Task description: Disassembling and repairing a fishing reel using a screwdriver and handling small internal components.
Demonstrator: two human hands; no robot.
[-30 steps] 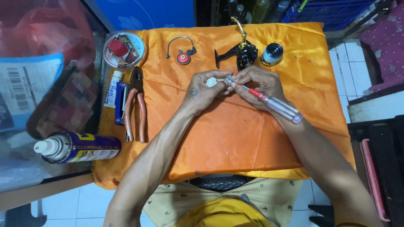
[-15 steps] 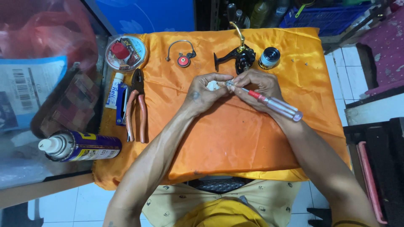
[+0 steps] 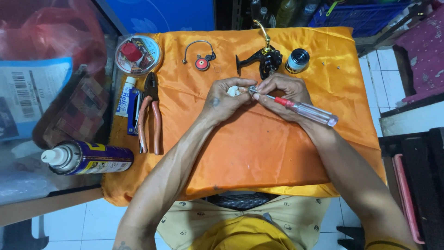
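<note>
The left hand (image 3: 226,99) was closed around a small whitish part (image 3: 232,90), pinching it between thumb and fingertips so that one end faced the other hand. What the part was could not be told; most of it lay hidden in the fingers. The right hand (image 3: 280,95) was clamped on a screwdriver (image 3: 300,109), its fingers gripping low on the shaft near the tip while the clear handle with its red collar trailed out past the wrist. Held that short, the tool looked steadied for fine work, and the tip met the part right where the two hands touched. Both hands hovered low over the orange cloth (image 3: 259,153), probably so anything dropped would land on it and show up.

Just beyond the grip stood the black reel body (image 3: 263,60) with its gold handle stem, and to the right of that the spool (image 3: 297,61). Farther off to the left of the grip lay the wire bail with a red roller (image 3: 200,58). Well to the left of the left hand, at the cloth's edge, were the pliers (image 3: 150,111) with orange grips, a white tube (image 3: 125,95) beside them, and a round clear tub (image 3: 137,54) holding something red. Nearer the person on that side, a spray can (image 3: 88,159) lay on its side off the cloth. These sat spread out within reach yet apart from the working spot.
</note>
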